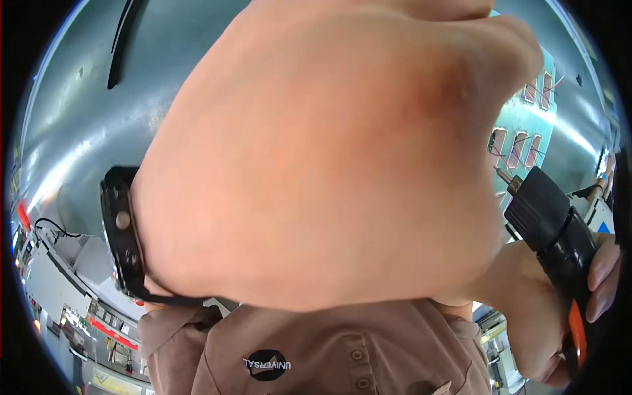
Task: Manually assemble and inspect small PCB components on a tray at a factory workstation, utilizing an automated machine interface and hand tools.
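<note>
My left hand point(329, 158) fills the middle of the picture, very close, with its back showing. A dark watch point(122, 230) is strapped round the wrist. Its fingers are mostly cut off by the top edge or hidden behind the hand, so their hold cannot be made out. At the lower right my right hand point(602, 273) is wrapped round a black and orange electric screwdriver point(556, 230). The tool's metal tip point(508, 179) points up and left. Beyond it lies a teal tray point(550, 108) with several small rectangular parts point(519, 148) bearing thin wires, partly covered by my left hand.
A grey, shiny worktop point(72, 125) spreads behind the hands. A black curved strip point(120, 49) lies at the upper left. White equipment point(59, 276) and a thin black cable point(56, 227) are at the left edge. A brown shirt point(309, 349) shows along the bottom.
</note>
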The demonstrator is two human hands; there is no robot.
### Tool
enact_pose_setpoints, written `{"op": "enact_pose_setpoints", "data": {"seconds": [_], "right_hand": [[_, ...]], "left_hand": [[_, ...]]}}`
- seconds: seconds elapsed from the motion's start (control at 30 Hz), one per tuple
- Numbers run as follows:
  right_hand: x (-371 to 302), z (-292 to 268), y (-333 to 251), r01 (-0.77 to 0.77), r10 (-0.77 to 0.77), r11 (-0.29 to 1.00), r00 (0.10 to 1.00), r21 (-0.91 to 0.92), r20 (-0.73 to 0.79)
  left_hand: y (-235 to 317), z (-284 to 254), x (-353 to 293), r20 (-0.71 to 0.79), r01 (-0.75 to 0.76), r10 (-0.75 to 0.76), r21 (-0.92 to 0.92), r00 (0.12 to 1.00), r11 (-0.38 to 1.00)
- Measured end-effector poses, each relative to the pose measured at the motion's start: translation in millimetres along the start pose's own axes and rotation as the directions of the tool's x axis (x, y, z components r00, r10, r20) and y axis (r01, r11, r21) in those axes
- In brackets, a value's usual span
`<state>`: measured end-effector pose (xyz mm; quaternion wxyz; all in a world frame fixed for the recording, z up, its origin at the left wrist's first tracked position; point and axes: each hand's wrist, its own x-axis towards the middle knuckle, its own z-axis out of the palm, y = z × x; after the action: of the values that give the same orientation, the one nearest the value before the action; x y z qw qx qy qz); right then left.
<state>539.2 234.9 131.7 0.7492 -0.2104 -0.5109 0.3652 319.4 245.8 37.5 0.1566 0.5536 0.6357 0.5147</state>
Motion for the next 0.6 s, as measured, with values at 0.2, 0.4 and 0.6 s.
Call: {"op": "enact_pose_setpoints", "data": {"seconds": [0.2,0.4,0.6], "right_hand": [[-12.6,-2.6,10.6,-0.036,0.098,0.972,0.960,-0.231,0.264],[25.6,-33.9,21.2,-0.407,0.054,0.761,0.815,0.505,0.576],[27.4,-37.1,23.6,-0.478,0.160,0.836,0.681,0.268,0.715]], "left_hand": [[-18.4,1.0,-1.9,-0.036,0.008,-0.008,-0.001,0.999,1.000],[-18.7,-3.6,-0.8,-0.064,0.002,-0.001,0.012,0.998,1.000],[-16.1,-3.7,0.0,-0.083,-0.012,0.013,0.022,0.996,1.000]]}}
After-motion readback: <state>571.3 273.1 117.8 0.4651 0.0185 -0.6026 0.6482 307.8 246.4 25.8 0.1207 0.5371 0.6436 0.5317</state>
